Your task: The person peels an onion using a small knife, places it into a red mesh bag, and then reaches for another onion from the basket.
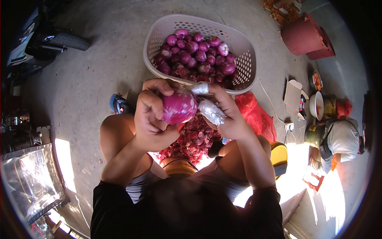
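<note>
My left hand (153, 113) wraps its fingers around a large red onion (180, 106), purple with pale patches, held up in front of me. At the onion's right end is my right hand (225, 109). Its thumb and forefinger tips are wrapped in silver foil or tape (212, 112) and close on that end; a small dark bit shows between them, too small to make out. Beneath my hands lies a heap of loose dark-red onion skins (190, 139), between my legs. Beyond them stands a pale perforated plastic basket (150, 47) with many peeled-looking red onions (191, 47) in it.
A red mesh bag (254, 115) lies right of the skins, near a yellow object (279, 157). Between my thighs is an orange-yellow rounded seat or tub (178, 166). Bowls (316, 105), a power adapter (289, 126) and red buckets (302, 36) are at right. A motorbike wheel (69, 40) shows upper left.
</note>
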Available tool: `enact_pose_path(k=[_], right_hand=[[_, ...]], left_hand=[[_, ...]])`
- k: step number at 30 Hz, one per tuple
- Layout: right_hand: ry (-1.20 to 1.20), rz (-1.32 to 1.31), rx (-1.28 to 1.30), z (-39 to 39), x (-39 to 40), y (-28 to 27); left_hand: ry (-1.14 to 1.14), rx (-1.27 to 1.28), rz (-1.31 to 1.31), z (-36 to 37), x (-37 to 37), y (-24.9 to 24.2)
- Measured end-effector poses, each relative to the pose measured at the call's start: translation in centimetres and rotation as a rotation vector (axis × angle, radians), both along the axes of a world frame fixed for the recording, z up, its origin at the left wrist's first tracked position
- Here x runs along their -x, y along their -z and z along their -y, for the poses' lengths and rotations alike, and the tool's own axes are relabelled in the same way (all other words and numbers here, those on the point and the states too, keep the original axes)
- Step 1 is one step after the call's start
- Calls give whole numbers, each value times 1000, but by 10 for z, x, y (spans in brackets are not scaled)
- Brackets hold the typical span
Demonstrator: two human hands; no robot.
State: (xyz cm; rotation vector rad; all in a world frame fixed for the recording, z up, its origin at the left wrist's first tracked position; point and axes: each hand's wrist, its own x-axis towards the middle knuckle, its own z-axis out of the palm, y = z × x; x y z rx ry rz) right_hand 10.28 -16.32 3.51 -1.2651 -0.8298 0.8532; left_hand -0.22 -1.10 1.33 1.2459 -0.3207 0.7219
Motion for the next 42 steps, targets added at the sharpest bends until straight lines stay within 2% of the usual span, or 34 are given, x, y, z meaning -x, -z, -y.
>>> enact_pose_path(k=[2, 5, 6, 9, 10, 13, 20, 23, 24, 27, 32, 35, 38, 42], right_hand=[[-40, -225, -27, 0, 3, 0], [-84, -437, -148, 4, 2, 3], [-41, -279, -125, 2, 1, 3], [-4, -208, -131, 6, -3, 2], [-24, -233, -102, 8, -6, -4], [48, -81, -147, 4, -8, -6], [149, 435, 4, 11, -10, 3], [80, 641, 140, 13, -7, 8], [113, 704, 79, 10, -6, 9], [19, 884, 134, 11, -7, 7], [45, 921, 116, 9, -9, 7], [30, 905, 131, 9, -9, 8], [49, 917, 82, 6, -10, 9], [34, 949, 75, 9, -15, 0]], left_hand=[[53, 77, 30, -2, 1, -5], [102, 358, -120, -4, 2, -3], [189, 454, -96, -5, 1, 1], [219, 649, -220, -2, 1, 1], [251, 538, -223, -4, 0, 2], [337, 684, -309, -4, 1, -8], [231, 568, -337, -1, -3, -3], [274, 654, -370, 0, -2, 2], [284, 629, -365, -1, -1, 6], [310, 598, -342, -2, 0, 14], [393, 773, -306, 5, -2, 3], [385, 736, -308, 5, -2, 5], [265, 526, -360, 4, -2, 6], [232, 401, -432, -1, 1, 6]])
